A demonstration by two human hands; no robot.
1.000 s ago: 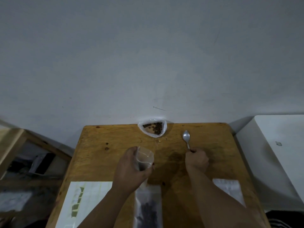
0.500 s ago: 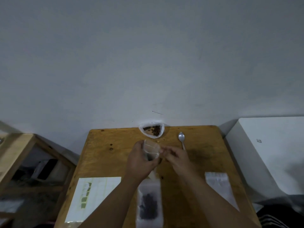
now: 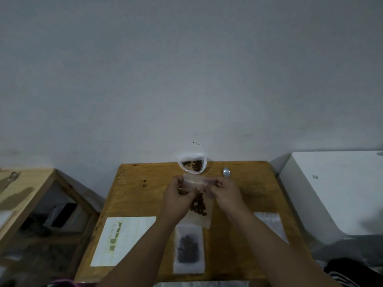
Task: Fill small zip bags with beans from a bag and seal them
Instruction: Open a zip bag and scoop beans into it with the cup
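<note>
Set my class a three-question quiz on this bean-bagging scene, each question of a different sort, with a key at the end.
1. Which thing do the left hand and the right hand grip together? A, a small zip bag with beans in it; B, a cup; C, scissors.
2. True or false: the spoon lies on the table, in neither hand.
3. Fill the gap: the filled bag lying flat is ___ to the person than the held one.
Key: 1 A; 2 true; 3 nearer.
</note>
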